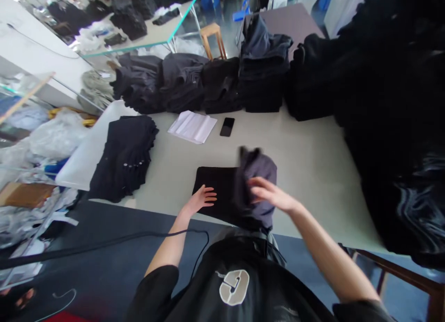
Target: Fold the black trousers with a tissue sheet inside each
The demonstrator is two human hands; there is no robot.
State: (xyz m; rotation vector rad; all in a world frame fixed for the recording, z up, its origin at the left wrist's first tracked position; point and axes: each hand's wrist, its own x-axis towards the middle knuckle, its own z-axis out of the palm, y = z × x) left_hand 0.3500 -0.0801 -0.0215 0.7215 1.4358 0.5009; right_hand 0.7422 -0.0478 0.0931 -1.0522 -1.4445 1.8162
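Head view: folding a dark garment (222, 189) at the near edge of the table (306, 159). Left hand (202, 197) lying flat on the folded panel, fingers spread and pressing cloth down, pinching nothing. Right hand (269, 194) blurred, carrying a loose flap (257, 173) of the same garment up and over; fingers extended along the cloth, exact grip not resolvable through the blur. Garment sitting straight ahead of the body, left part flat, right part lifted and bunched.

Step judged: mid-fold, one side being brought across while the other is anchored. Next move probably calling for laying the flap square onto the flat panel, edges matched, then smoothing; left hand likely needing to shift clear without letting the panel slide.

Surroundings: phone (227, 126) and papers (192, 126) lying well beyond the garment; folded stack (123, 157) at left; dark piles (215, 83) lining the far edge.
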